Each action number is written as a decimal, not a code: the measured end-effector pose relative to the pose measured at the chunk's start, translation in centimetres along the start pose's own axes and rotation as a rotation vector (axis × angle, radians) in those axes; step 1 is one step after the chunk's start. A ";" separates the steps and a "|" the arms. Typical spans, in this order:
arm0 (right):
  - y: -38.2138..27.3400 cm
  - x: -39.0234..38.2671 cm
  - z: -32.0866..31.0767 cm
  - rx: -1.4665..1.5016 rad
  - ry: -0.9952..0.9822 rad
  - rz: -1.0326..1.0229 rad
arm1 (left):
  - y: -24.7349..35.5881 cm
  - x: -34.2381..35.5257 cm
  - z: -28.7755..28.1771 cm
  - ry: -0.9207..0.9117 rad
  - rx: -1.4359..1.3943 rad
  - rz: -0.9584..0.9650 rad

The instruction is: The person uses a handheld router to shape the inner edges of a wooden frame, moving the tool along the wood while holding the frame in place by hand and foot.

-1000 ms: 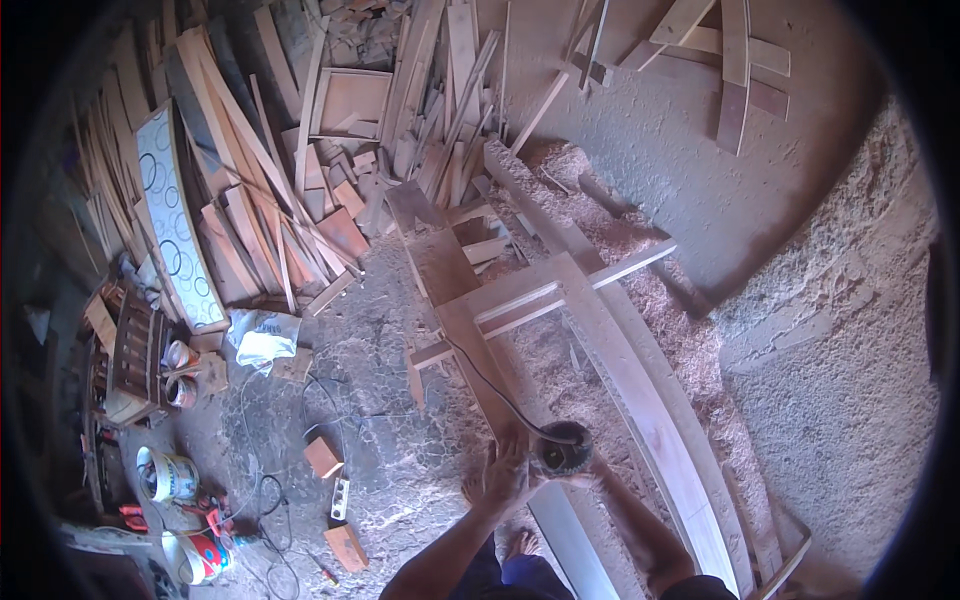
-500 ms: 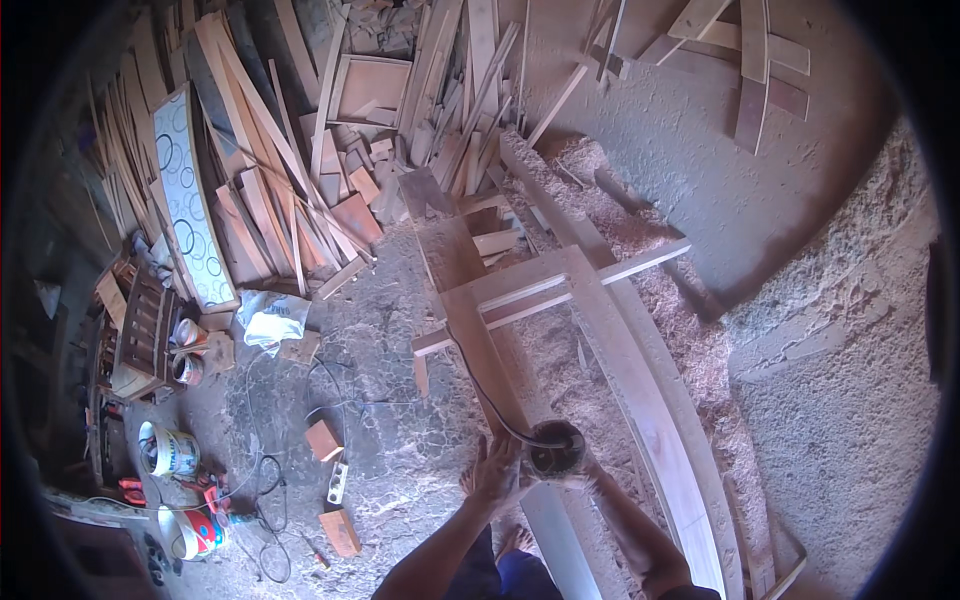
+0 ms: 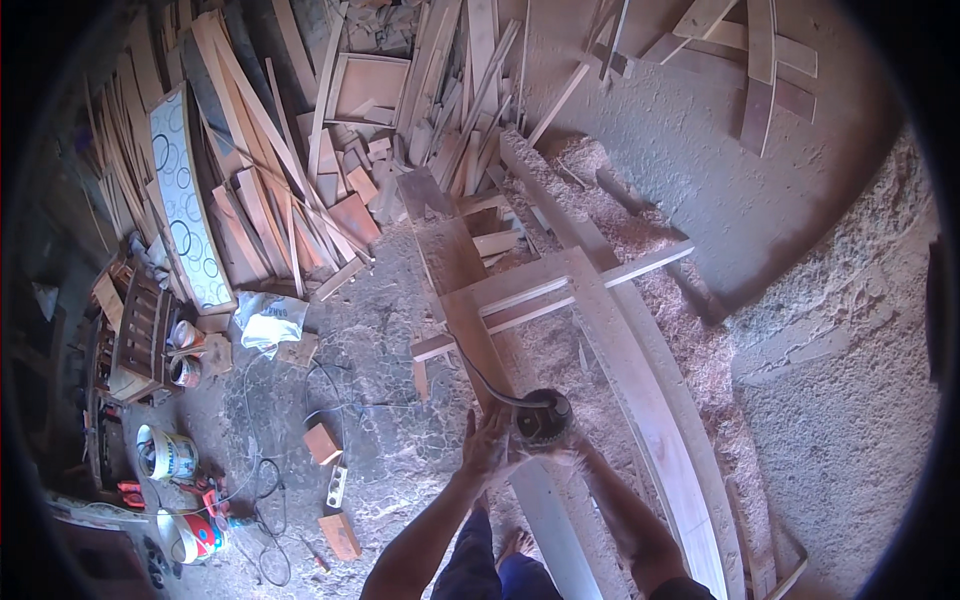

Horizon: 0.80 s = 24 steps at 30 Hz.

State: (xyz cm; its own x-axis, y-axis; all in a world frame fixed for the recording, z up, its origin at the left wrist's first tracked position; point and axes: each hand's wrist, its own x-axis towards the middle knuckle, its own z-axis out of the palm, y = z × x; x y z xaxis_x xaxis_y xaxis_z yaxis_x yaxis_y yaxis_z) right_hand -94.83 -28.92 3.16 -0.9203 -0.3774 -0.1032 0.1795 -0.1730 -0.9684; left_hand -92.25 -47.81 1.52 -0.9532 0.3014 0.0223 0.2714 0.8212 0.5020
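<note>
Both my hands are on a dark round power tool [image 3: 542,418] with a black cord running up from it. My left hand [image 3: 487,442] grips its left side and my right hand [image 3: 570,450] holds its right side, partly hidden behind the tool. The tool rests on a long pale wooden plank [image 3: 545,520] that is part of a curved wooden frame [image 3: 640,400] lying on the ground. Sawdust [image 3: 690,340] lies thick around the frame. My bare foot [image 3: 515,545] shows below the hands.
A big heap of wood offcuts and planks [image 3: 300,180] fills the upper left. A patterned white panel [image 3: 185,210] leans there. Paint cans [image 3: 170,455], small wood blocks [image 3: 322,442], a cable [image 3: 270,480] and a white bag [image 3: 268,320] lie at the left. Bare concrete [image 3: 800,420] lies right.
The view has shifted slightly, and both hands stay on the tool, which has moved a little along the plank.
</note>
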 end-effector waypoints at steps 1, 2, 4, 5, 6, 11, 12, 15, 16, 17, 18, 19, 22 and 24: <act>-0.6 0.5 0.3 -0.049 -0.015 0.000 | -0.4 0.3 -0.4 0.001 -0.004 -0.003; -1.4 1.0 0.3 -0.103 -0.024 -0.002 | -0.5 0.7 -0.7 0.003 -0.011 0.002; -1.2 2.1 0.0 -0.171 -0.042 -0.010 | -1.0 1.7 -1.1 -0.011 -0.022 0.012; -0.8 2.8 -0.1 -0.184 -0.052 -0.017 | -1.3 2.2 -1.2 -0.017 -0.025 0.017; -0.4 3.2 -0.2 -0.141 -0.045 0.008 | -1.7 2.6 -1.1 -0.004 -0.068 -0.004; -1.0 5.7 0.1 0.364 -0.077 0.161 | -4.3 4.6 -0.9 -0.020 -0.003 0.005; -1.7 6.2 0.6 0.442 -0.083 0.160 | -4.7 4.9 -1.1 -0.028 0.005 0.006; -2.3 8.0 1.0 0.269 -0.085 0.030 | -6.1 6.2 -1.1 -0.041 0.051 0.009; -1.6 8.7 0.7 0.184 -0.070 0.019 | -6.4 6.6 -1.1 -0.059 0.044 -0.004; -1.5 9.1 0.4 0.045 -0.065 0.010 | -6.4 7.1 -1.6 -0.078 0.036 -0.017; -1.3 9.6 0.3 -0.094 -0.061 0.001 | -6.3 7.5 -2.1 -0.097 0.029 -0.031; -1.2 10.1 0.0 -0.286 -0.069 -0.008 | -6.2 7.8 -2.6 -0.095 0.018 -0.032; -1.3 11.5 0.0 -0.431 -0.071 -0.036 | -6.2 8.7 -4.0 -0.106 0.019 -0.039; -0.9 12.5 -0.2 -0.415 -0.065 -0.060 | -6.3 9.5 -4.8 -0.141 0.055 -0.043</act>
State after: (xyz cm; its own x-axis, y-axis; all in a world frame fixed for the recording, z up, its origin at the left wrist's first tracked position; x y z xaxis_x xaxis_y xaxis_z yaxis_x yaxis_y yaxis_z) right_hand -106.52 -33.31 2.74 -0.8985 -0.4369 -0.0426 -0.0406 0.1793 -0.9829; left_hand -103.63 -52.49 2.74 -0.9370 0.3276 -0.1216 0.2417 0.8589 0.4516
